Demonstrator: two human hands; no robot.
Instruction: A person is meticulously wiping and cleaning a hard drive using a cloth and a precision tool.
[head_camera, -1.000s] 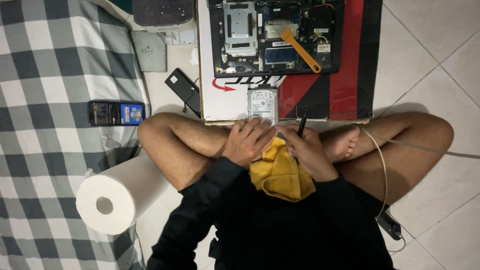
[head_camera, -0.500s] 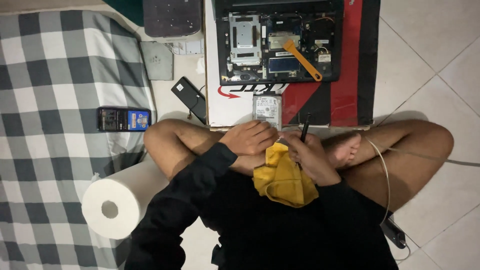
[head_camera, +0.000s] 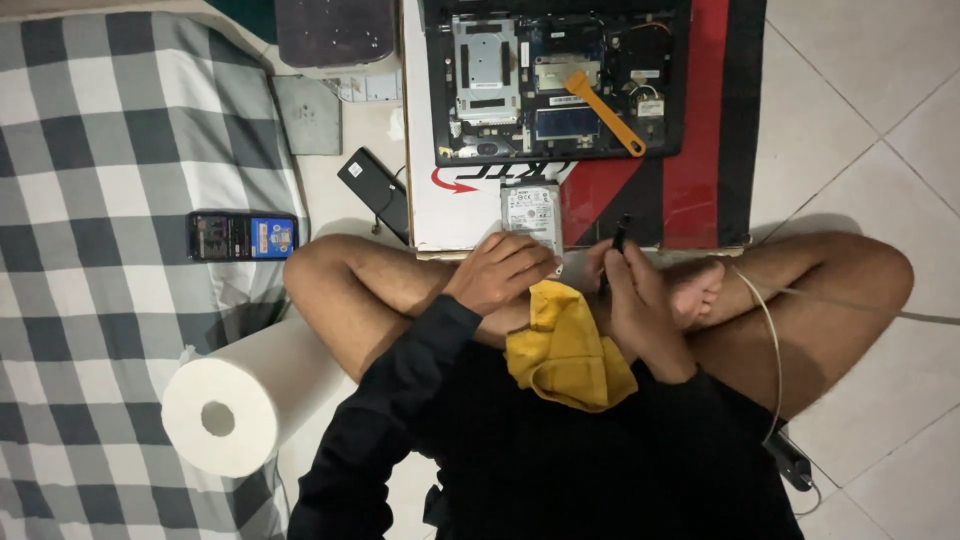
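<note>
Down on the tiled floor (head_camera: 850, 90), a person sits cross-legged with an opened-up laptop (head_camera: 556, 80) lying bottom-side up on a red, black and white box (head_camera: 700, 150) just past the knees. Guessing the box keeps the machine off the tiles.

Left hand (head_camera: 500, 272) rests with fingers curled over the near edge of a silver hard drive (head_camera: 531, 210), which lies on the box right in front of the laptop. Looks like a steadying hold more than a lift; the grip is pressed down onto the drive, not spread. Right hand (head_camera: 632, 290) is wrapped around a thin black tool (head_camera: 618, 238), probably a small screwdriver, tip pointing far. It sits just right of the drive, not touching it as far as I can tell.

A yellow cloth (head_camera: 565, 350) is bunched in the lap, near both hands. An orange pry tool (head_camera: 603, 112) lies diagonally across the laptop's internals, handy for reaching.

Off to the left: a black rectangular part (head_camera: 374, 190) on the floor, a dark phone-like gadget (head_camera: 242, 236) on the checked blanket (head_camera: 110, 150), and a paper towel roll (head_camera: 220, 415) near the knee. A thin cable (head_camera: 772, 340) loops over the right leg.
</note>
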